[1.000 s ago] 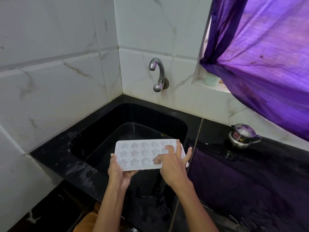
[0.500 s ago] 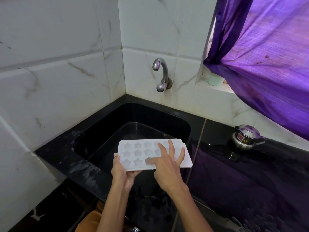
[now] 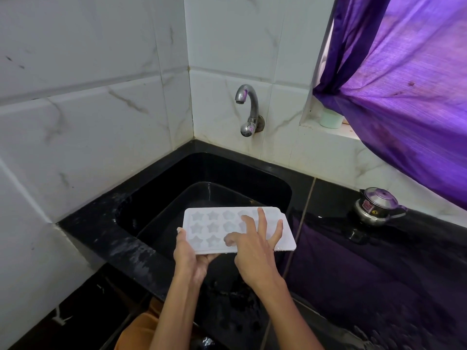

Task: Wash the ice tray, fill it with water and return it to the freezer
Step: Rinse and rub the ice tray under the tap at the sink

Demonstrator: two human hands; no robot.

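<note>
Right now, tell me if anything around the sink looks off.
Nothing stands out. The ice tray is held level over the sink, left hand gripping its corner, right hand spread on top. The tap runs no visible water.

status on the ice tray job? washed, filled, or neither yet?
Still washing. The left hand holds the ice tray over the sink while the right hand rubs its star cavities. The tap isn't running. Whether a rinse came before, unclear. Left: fill, return to freezer.

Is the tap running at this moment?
Off. No stream falls from the tap spout into the black sink, and the ice tray is held clear of it.
</note>
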